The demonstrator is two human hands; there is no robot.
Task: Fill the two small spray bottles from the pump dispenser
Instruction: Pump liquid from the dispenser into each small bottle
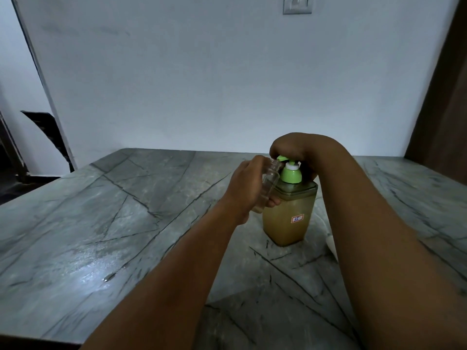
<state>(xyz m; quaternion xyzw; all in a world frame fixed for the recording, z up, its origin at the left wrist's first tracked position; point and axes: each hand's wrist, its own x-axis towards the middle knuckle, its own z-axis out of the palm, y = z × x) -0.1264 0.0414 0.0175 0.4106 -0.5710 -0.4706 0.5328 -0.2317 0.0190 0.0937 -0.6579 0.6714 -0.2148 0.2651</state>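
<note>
A grey veined stone table [106, 223] is sitting against a pale wall [202, 72], with a switch plate [297, 5] above. The pump dispenser [288, 213] is standing on the table; the right hand [294, 150] is resting closed over its green pump head, while the left hand [249, 186] is gripping a clear small spray bottle [270, 181], tilting its open neck against the nozzle.

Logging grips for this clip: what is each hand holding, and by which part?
The left hand holds a small clear bottle around its body, open neck at the spout. The right hand presses on the pump dispenser head.
</note>
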